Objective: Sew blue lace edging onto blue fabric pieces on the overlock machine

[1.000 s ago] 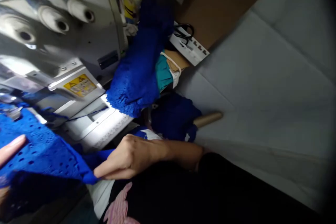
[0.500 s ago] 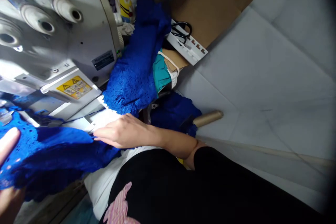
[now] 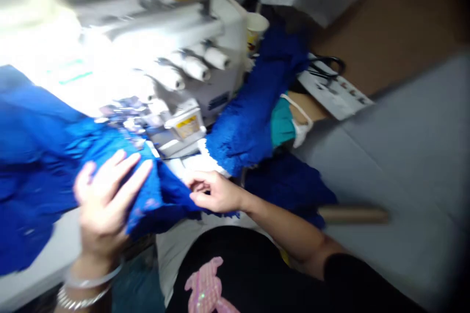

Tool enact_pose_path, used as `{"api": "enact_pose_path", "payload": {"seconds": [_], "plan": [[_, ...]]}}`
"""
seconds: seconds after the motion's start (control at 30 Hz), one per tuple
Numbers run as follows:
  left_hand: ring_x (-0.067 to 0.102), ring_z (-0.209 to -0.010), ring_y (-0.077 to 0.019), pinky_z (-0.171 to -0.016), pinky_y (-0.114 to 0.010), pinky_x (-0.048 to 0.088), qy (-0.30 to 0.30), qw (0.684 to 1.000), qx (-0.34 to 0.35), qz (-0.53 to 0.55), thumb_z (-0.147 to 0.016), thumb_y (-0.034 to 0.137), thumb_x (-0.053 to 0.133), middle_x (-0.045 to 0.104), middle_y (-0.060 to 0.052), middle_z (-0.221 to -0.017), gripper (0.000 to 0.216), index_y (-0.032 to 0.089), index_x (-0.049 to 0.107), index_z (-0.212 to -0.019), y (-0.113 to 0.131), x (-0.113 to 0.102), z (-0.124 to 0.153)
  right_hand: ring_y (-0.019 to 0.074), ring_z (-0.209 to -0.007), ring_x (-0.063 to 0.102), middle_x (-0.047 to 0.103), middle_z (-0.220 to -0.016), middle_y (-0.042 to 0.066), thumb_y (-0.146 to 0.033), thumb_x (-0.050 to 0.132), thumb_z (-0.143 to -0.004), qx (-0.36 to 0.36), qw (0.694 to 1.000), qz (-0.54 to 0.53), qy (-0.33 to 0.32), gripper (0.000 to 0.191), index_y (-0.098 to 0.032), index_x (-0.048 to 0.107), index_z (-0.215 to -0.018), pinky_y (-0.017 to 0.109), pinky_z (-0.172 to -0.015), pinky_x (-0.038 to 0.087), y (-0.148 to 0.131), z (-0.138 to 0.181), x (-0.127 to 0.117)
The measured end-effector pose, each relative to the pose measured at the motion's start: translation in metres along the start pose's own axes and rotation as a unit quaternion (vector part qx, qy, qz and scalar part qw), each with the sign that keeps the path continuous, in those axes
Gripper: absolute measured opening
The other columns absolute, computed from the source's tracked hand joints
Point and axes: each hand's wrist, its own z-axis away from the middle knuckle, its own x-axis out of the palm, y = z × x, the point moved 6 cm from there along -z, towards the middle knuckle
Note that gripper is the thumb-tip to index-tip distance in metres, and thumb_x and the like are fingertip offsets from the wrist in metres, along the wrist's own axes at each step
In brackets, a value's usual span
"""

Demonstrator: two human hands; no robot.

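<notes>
Blue eyelet fabric (image 3: 147, 190) runs under the needle area of a white sewing machine (image 3: 235, 68) and spreads off to the left. My left hand (image 3: 105, 200) lies on top of the fabric just in front of the presser foot area, its fingers stretched out and apart. To its right, my right hand (image 3: 215, 193) is curled closed, thumb and fingers pinching the fabric's edge near the front of the machine bed. Glare and motion blur hide the needle and the exact stitching spot.
More blue fabric (image 3: 253, 102) is draped at the machine's right end, beside a paper cup (image 3: 256, 29). Black-handled scissors (image 3: 332, 66) rest on a white strip (image 3: 341, 98). Teal cloth (image 3: 282, 124) hangs there too. A cardboard tube (image 3: 352, 215) sticks out at the lower right.
The view has swung left, so the machine and fabric appear further right. My left hand has come fully into view and now lies flat on the fabric; the right hand stays at its edge.
</notes>
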Motion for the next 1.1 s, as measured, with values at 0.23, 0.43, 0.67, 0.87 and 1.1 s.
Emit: {"api": "enact_pose_path", "payload": {"seconds": [0.23, 0.43, 0.67, 0.87, 1.1], "plan": [[0.044, -0.137, -0.0271, -0.119, -0.054, 0.019, -0.012, 0.997, 0.013, -0.069, -0.099, 0.043, 0.034, 0.058, -0.011, -0.136, 0.045, 0.025, 0.055, -0.135, -0.01, -0.001, 0.001, 0.0167, -0.077, 0.065, 0.068, -0.087, 0.006, -0.04, 0.06, -0.088, 0.062, 0.991, -0.117, -0.025, 0.027, -0.015, 0.065, -0.098, 0.03, -0.07, 0.054, -0.005, -0.019, 0.026], [0.041, -0.139, -0.0238, -0.12, -0.051, 0.015, -0.047, 0.998, -0.019, -0.026, -0.099, 0.04, 0.036, 0.058, -0.008, -0.138, 0.041, 0.028, 0.058, -0.132, -0.018, -0.007, -0.002, 0.0193, -0.085, 0.066, 0.07, -0.087, 0.004, -0.043, 0.064, -0.086, 0.059, 0.988, -0.141, -0.012, 0.025, -0.019, 0.066, -0.092, 0.033, -0.081, 0.054, -0.018, -0.026, 0.042], [0.048, -0.134, -0.0242, -0.119, -0.053, 0.023, -0.004, 1.0, 0.005, 0.003, -0.101, 0.037, 0.031, 0.062, -0.01, -0.132, 0.042, 0.023, 0.061, -0.127, -0.013, -0.017, -0.005, 0.0165, -0.077, 0.069, 0.073, -0.087, 0.002, -0.041, 0.067, -0.087, 0.1, 0.942, -0.317, -0.045, 0.052, -0.025, 0.049, -0.134, 0.033, -0.082, 0.055, -0.027, -0.02, 0.06], [0.063, -0.117, -0.019, -0.107, -0.039, 0.048, 0.071, 0.988, 0.135, -0.007, -0.096, 0.012, 0.046, 0.071, -0.011, -0.116, 0.028, 0.01, 0.062, -0.119, 0.041, -0.023, 0.012, 0.0086, -0.058, 0.062, 0.07, -0.074, -0.003, -0.035, 0.08, -0.076, 0.159, 0.905, -0.393, -0.039, 0.07, -0.024, 0.048, -0.138, 0.019, -0.061, 0.049, -0.023, -0.011, 0.056], [0.068, -0.108, -0.0231, -0.099, -0.042, 0.055, 0.057, 0.986, 0.156, -0.027, -0.096, 0.013, 0.044, 0.073, -0.013, -0.109, 0.025, 0.009, 0.066, -0.106, 0.053, -0.017, 0.008, 0.0096, -0.064, 0.066, 0.074, -0.091, 0.003, -0.029, 0.081, -0.075, 0.174, 0.894, -0.411, -0.046, 0.073, -0.023, 0.046, -0.139, 0.019, -0.063, 0.051, -0.026, -0.017, 0.047]]}}
